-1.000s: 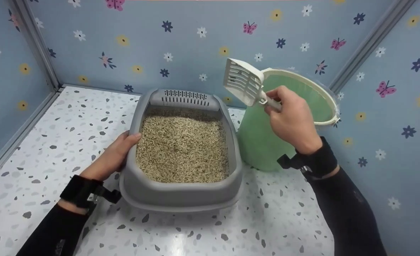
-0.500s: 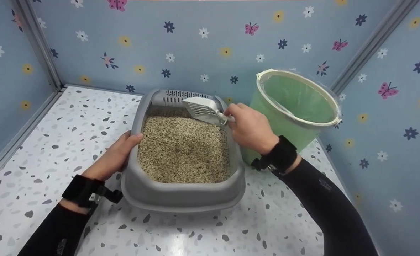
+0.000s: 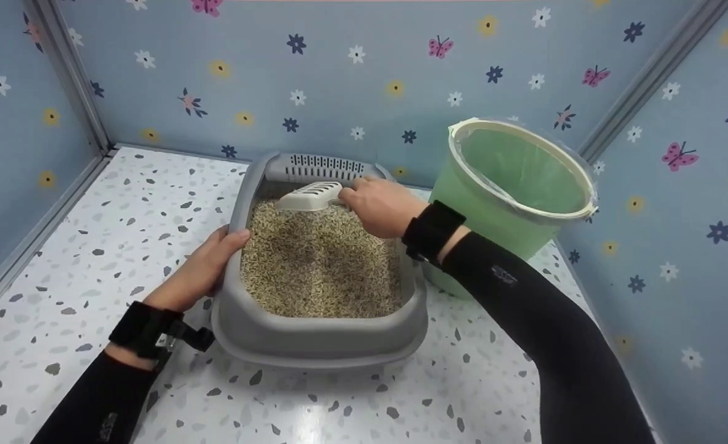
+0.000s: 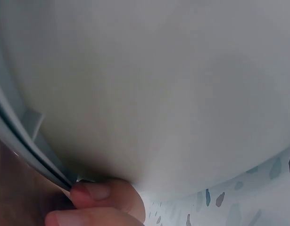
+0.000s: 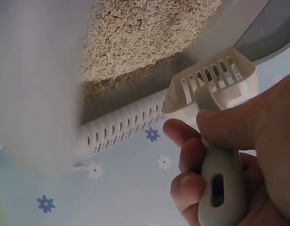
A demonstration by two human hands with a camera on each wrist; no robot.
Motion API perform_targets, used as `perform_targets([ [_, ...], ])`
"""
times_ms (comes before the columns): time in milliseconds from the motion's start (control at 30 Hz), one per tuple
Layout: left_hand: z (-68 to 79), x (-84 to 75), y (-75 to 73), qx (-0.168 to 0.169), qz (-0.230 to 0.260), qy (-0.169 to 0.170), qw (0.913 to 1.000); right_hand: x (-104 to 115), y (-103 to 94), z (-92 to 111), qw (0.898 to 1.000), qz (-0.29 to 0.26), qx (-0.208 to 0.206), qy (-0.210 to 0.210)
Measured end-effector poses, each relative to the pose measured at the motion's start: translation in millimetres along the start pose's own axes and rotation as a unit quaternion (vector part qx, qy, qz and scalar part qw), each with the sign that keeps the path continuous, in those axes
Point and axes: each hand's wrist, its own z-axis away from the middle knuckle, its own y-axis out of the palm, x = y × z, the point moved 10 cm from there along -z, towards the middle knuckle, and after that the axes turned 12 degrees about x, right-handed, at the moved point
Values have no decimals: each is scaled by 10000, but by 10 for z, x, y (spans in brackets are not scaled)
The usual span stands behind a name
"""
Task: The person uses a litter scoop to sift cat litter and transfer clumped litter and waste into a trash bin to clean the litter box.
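Note:
A grey litter box (image 3: 333, 336) holds tan pellet litter (image 3: 321, 277), with darker patches on its surface. My left hand (image 3: 213, 262) grips the box's left rim, thumb over the edge; in the left wrist view its fingertips (image 4: 102, 193) curl under that rim. Above the litter near the back of the box is a white slotted litter scoop (image 3: 311, 196), slotted side facing up. My right hand (image 3: 382, 206) holds this scoop by its handle (image 5: 222, 183), fingers wrapped round and thumb along the top.
A green bin (image 3: 493, 228) with a cream rim and a clear liner stands right of the box, near the back wall. Flower-patterned blue panels (image 3: 339, 68) enclose the back and sides. The box sits on a white speckled tabletop (image 3: 123, 246).
My right hand has carried the scoop from beside the bin's rim leftward and down over the litter, turning its slotted side up. My left hand keeps its grip on the box.

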Motion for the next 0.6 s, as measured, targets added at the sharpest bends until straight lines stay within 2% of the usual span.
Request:
perform_targets([
  [233, 14, -12, -4, 23, 20, 53, 10000, 90, 132, -373, 9973, 109, 724, -55],
  [433, 10, -27, 20, 3, 55, 101, 9999, 49, 352, -595, 9951, 28, 972, 151],
  [600, 3, -14, 57, 20, 81, 50, 10000, -107, 554, -648, 9924, -159, 1102, 521],
])
